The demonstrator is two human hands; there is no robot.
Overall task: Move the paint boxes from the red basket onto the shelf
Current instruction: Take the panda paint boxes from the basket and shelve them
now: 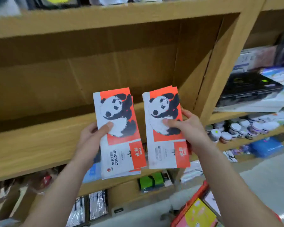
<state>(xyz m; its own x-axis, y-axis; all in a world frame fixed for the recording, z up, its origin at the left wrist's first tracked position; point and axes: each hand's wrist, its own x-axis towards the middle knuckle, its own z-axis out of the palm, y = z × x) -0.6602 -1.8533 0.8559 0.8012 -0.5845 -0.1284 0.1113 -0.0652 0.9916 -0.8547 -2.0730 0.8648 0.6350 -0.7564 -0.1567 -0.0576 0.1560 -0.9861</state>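
I hold two small stacks of flat water colour paint boxes, each white and orange-red with a panda on the front. My left hand (92,138) grips the left stack (120,133), thumb on the panda. My right hand (188,128) grips the right stack (166,128) the same way. Both stacks hover just above the front of the wooden shelf board (39,145), whose compartment behind them is bare. The red basket (192,205) sits low at the right, with a yellow item inside.
A wooden upright (225,66) bounds the compartment on the right. Beyond it stand small paint jars (236,130) and a black case (249,89). Lower shelves hold packaged goods and a green pack (152,181). A cardboard box (126,197) stands on the floor.
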